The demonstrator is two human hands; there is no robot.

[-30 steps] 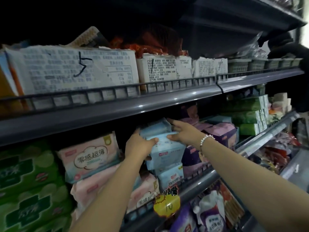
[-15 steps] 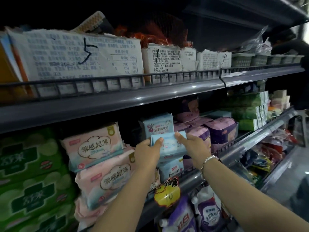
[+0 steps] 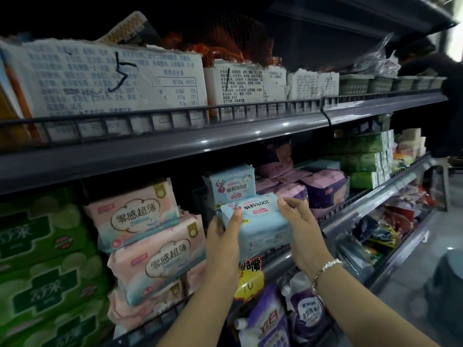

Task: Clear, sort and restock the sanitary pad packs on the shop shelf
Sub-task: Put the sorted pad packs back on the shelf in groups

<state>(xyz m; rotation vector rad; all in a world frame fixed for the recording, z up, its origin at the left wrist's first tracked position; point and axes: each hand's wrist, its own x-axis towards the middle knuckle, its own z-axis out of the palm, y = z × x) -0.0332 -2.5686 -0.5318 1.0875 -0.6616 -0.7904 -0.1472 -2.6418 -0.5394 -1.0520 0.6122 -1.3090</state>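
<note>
A light blue pad pack (image 3: 260,221) is held upside down in front of the middle shelf (image 3: 350,216). My left hand (image 3: 223,236) grips its left end and my right hand (image 3: 300,229) grips its right end. Behind it a second light blue pack (image 3: 231,184) stands on the shelf. Pink pad packs (image 3: 140,214) are stacked to the left, with green packs (image 3: 37,259) at the far left. Purple and pink packs (image 3: 323,189) lie to the right.
The upper shelf (image 3: 175,144) carries torn white cartons behind a low rail. Green tissue packs (image 3: 363,159) sit at the right of the middle shelf. A yellow price tag (image 3: 250,281) hangs on the shelf edge above purple detergent pouches (image 3: 303,311). A grey stool (image 3: 448,279) stands on the floor.
Both hands have drawn the light blue pack out of the shelf toward me and lower. The second blue pack behind it now shows in full.
</note>
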